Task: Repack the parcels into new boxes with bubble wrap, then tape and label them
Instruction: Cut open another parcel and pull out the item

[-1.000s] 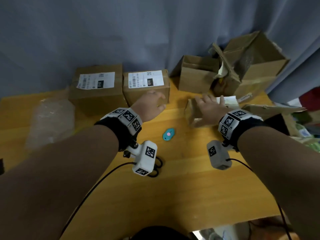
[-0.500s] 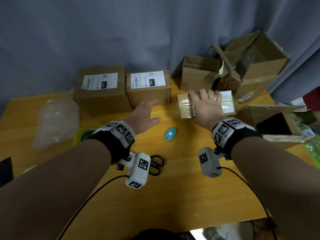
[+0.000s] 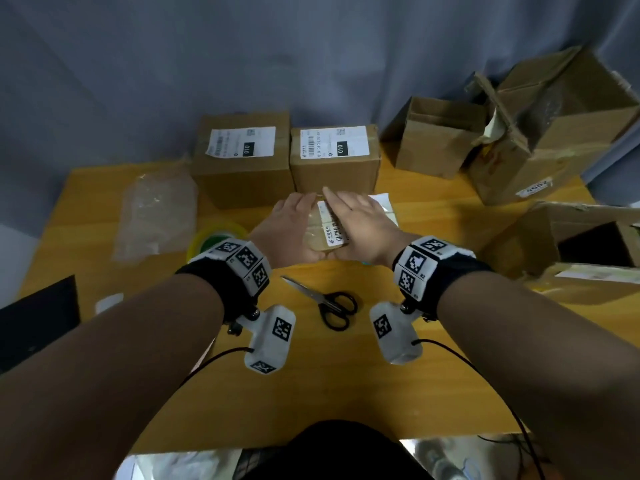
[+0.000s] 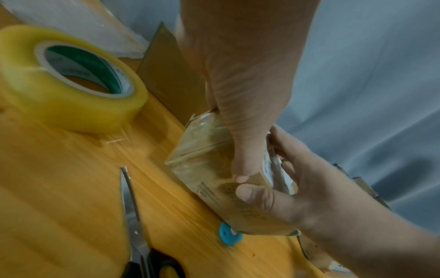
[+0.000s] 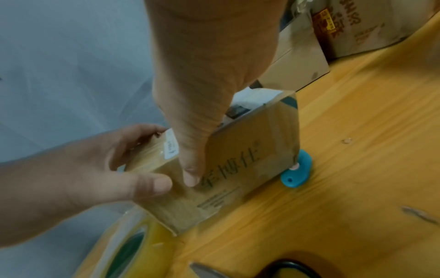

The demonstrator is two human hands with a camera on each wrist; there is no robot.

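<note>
A small brown parcel (image 3: 330, 233), wrapped in clear tape and bearing a white barcode label, stands mid-table over a blue cutter (image 5: 297, 172). Both hands hold it. My left hand (image 3: 294, 226) grips its left end, thumb on the near face and fingers round the far side. My right hand (image 3: 363, 228) grips it from above, thumb (image 5: 190, 169) pressed on the printed near face. In the left wrist view the two thumbs almost meet on the parcel (image 4: 209, 169). The yellow tape roll (image 3: 211, 237) lies just left of my left wrist.
Two sealed labelled boxes (image 3: 242, 157) (image 3: 334, 157) stand right behind the parcel. Bubble wrap (image 3: 156, 213) lies at the left. Black-handled scissors (image 3: 332, 303) lie between my wrists. Opened, torn boxes (image 3: 436, 136) (image 3: 554, 123) (image 3: 571, 244) crowd the right side.
My right hand carried the small parcel from the right side to the middle of the table. My left hand left the labelled box and took hold of the parcel's left end.
</note>
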